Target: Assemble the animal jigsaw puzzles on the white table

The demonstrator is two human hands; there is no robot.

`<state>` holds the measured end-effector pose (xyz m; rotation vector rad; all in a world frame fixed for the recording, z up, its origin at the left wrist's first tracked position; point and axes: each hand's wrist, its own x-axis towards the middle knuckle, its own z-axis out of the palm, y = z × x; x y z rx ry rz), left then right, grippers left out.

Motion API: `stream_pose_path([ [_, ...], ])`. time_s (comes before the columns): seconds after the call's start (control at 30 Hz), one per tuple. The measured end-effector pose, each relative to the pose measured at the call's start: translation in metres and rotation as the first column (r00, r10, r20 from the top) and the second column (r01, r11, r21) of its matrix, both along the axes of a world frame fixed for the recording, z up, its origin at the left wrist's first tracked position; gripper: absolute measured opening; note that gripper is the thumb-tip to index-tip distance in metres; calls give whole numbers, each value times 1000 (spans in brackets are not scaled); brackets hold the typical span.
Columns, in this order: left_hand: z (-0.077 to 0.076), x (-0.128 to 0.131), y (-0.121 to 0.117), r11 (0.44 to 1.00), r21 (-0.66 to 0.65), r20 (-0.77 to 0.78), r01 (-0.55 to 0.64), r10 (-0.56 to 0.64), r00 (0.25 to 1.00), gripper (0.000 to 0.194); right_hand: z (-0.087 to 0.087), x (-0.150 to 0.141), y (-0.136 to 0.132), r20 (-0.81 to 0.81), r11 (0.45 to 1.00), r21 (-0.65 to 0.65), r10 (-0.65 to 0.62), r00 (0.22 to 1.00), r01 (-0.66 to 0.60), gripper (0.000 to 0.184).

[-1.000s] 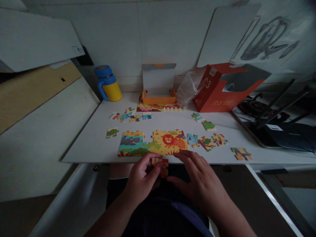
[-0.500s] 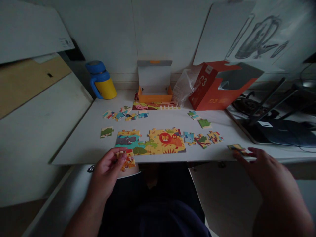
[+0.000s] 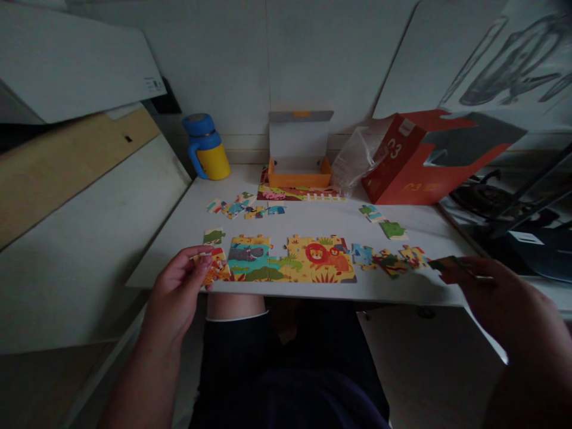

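Between the thumb and fingers of my left hand (image 3: 179,292) is an orange and yellow puzzle piece (image 3: 217,266), held at the table's front edge. To its right lies the partly joined jigsaw puzzle (image 3: 290,262), showing a hippo, a crocodile and two lions, with a gap in its upper row. My right hand (image 3: 496,298) pinches a dark green puzzle piece (image 3: 447,266), tilted up off the table on the right. Close to that hand lie several loose pieces, among them a blue one (image 3: 361,254) and a yellow one (image 3: 413,256).
More loose pieces (image 3: 236,207) lie at the back left, and a green piece (image 3: 393,230) at the right. Behind stand a blue and yellow flask (image 3: 213,156), an open orange box (image 3: 299,179), a plastic bag (image 3: 353,159) and a red carton (image 3: 402,167).
My right hand has picked its piece up off the table. My left hand, still holding its piece, has moved left beside the puzzle. The view has shifted a little.
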<state>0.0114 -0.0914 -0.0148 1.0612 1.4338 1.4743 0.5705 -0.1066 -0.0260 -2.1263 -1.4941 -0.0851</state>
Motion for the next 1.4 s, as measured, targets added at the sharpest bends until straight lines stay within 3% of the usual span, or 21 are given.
stream_pose_path([
  [0.07,9,-3,14,1000,27,-21,6,-6,1000,42,15,-28,8,-58,992,-122,-27,998,19,34],
  [0.13,18,-1,34,996,73,-79,58,-52,995,42,30,-59,17,-61,999,-33,-3,998,1,38],
  [0.27,24,15,92,946,58,-284,320,-292,913,32,49,-118,40,-90,969,52,245,965,-241,34],
  [0.33,20,25,123,863,-32,-362,503,-480,799,24,55,-144,56,-127,915,99,402,907,-391,35],
  [0.4,14,34,148,790,-141,-421,597,-594,685,16,61,-169,74,-147,843,128,537,831,-522,38],
  [0.53,0,41,171,752,-234,-426,616,-649,631,12,74,-222,110,-154,726,122,687,710,-677,24],
  [0.63,-9,34,175,758,-231,-413,610,-644,644,15,69,-260,135,-243,649,187,758,606,-737,21],
  [0.73,-17,21,179,787,-197,-432,585,-605,668,19,43,-290,152,-369,648,265,752,546,-714,20],
  [0.83,-24,14,181,789,-166,-408,592,-601,687,22,11,-307,158,-473,671,272,718,511,-690,23],
  [0.93,-30,14,181,778,-179,-371,602,-621,691,23,-5,-309,158,-526,685,258,691,496,-682,26],
  [1.13,-30,18,178,801,-152,-554,579,-554,621,25,4,-300,156,-551,751,307,641,534,-585,28],
  [1.4,-19,15,178,783,-92,-788,616,-435,436,25,2,-299,155,-532,738,290,654,538,-610,28],
])
